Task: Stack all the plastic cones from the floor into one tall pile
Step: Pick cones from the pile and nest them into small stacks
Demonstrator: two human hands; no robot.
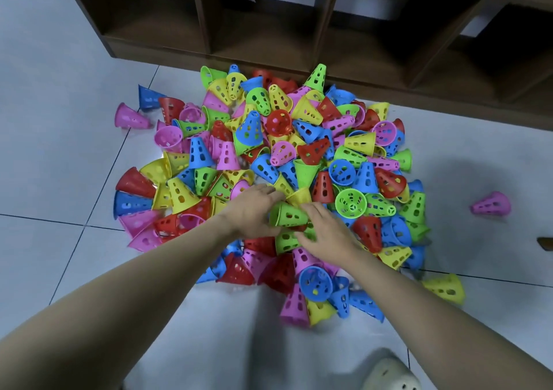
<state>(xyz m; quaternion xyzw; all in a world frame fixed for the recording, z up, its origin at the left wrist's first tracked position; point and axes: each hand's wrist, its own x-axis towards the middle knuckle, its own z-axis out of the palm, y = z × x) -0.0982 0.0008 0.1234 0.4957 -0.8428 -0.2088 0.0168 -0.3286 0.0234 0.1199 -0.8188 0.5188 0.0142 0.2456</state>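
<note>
A heap of several perforated plastic cones (269, 156) in red, blue, green, yellow and pink lies scattered on the floor. In the near middle of the heap my left hand (254, 210) grips a green cone (288, 214) lying on its side, wide end to the left. My right hand (326, 231) reaches in from the right, its fingers at the narrow end of that green cone and over another green cone (285, 241) below it. Whether the right hand holds anything is hidden.
A dark wooden shelf unit (299, 30) stands right behind the heap. Stray cones lie apart: pink (490, 204) at right, yellow (444, 288) near right, pink (131, 117) and blue (148, 96) at left. White tiled floor (59, 165) surrounds it. A white shoe (389, 374) shows at the bottom.
</note>
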